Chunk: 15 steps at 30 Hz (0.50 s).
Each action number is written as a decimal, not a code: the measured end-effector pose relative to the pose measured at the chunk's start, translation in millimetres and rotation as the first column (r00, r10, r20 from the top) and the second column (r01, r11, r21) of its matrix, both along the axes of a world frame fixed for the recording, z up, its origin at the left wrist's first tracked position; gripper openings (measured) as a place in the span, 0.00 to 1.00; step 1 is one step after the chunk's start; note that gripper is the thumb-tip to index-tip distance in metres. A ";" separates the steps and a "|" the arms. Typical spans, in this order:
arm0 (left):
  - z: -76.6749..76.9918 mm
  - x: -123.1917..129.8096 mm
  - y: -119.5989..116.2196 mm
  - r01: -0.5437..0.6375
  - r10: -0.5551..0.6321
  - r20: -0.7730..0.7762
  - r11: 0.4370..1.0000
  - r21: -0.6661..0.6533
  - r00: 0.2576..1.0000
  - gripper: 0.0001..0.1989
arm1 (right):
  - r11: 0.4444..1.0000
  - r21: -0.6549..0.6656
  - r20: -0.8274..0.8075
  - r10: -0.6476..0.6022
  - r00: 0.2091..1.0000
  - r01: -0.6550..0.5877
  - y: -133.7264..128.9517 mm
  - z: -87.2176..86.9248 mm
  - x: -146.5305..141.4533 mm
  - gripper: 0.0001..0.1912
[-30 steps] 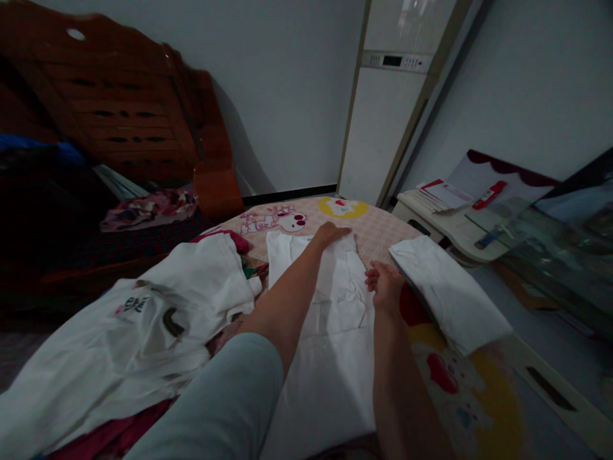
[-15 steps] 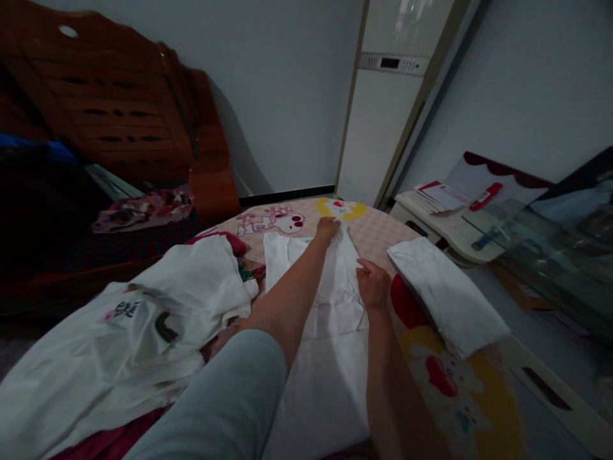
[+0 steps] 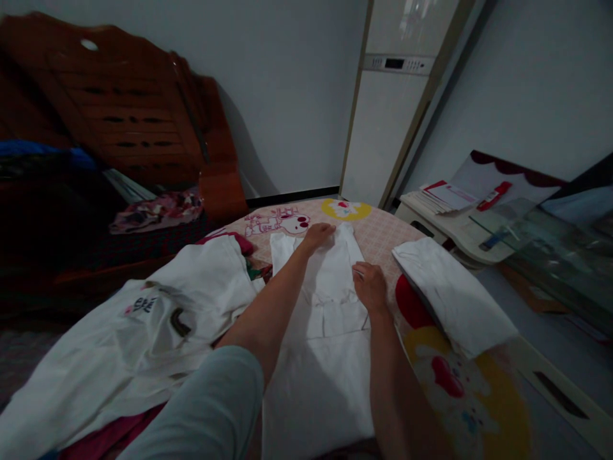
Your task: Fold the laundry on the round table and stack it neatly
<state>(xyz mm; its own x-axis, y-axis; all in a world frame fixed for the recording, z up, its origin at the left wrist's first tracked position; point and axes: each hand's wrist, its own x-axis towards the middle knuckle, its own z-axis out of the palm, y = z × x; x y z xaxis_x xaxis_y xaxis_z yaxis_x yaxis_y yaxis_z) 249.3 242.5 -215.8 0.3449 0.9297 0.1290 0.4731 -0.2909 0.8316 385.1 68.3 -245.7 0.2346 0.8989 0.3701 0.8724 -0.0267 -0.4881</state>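
A white garment (image 3: 325, 377) lies lengthwise on the patterned tablecloth (image 3: 378, 223), its narrower top part pointing away from me. Near its top edge is my left hand (image 3: 320, 237), fingers together at the cloth; whether they grip it is hard to see. My right hand (image 3: 371, 285) pinches the garment's right edge with curled fingers. To the left a rumpled white shirt (image 3: 205, 275) with small print and a dark green strip is spread out. On the right sits a folded white cloth (image 3: 450, 287).
A carved wooden bench (image 3: 225, 172) with a patterned cloth (image 3: 158, 211) stands back left. Behind the table rises a tall white cabinet unit (image 3: 378, 134). At right are a side stand (image 3: 454, 227) with papers and a glass shelf (image 3: 541, 255).
My left hand has moved a little left and toward me from the garment's top right corner. My right hand stays by the right edge. The view has shifted slightly.
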 end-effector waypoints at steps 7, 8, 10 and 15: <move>8.1 37.5 -6.7 0.023 -0.023 -0.146 1.000 -0.003 0.989 0.17 | 1.000 0.018 -0.064 -0.005 0.998 0.007 -0.6 0.7 0.3 0.13; 9.3 44.5 -7.0 0.023 -0.022 -0.150 1.000 0.005 0.988 0.18 | 1.000 0.025 -0.069 -0.013 0.998 0.015 -0.6 0.5 0.8 0.14; 10.6 55.7 -7.7 0.048 -0.046 -0.128 0.999 0.007 0.991 0.20 | 0.999 0.035 -0.077 -0.019 0.997 0.022 -0.7 0.3 1.4 0.14; 6.8 67.5 -7.6 0.098 -0.107 -0.184 0.993 -0.060 0.977 0.15 | 0.999 0.026 -0.082 -0.030 0.996 0.032 -0.6 2.0 0.9 0.15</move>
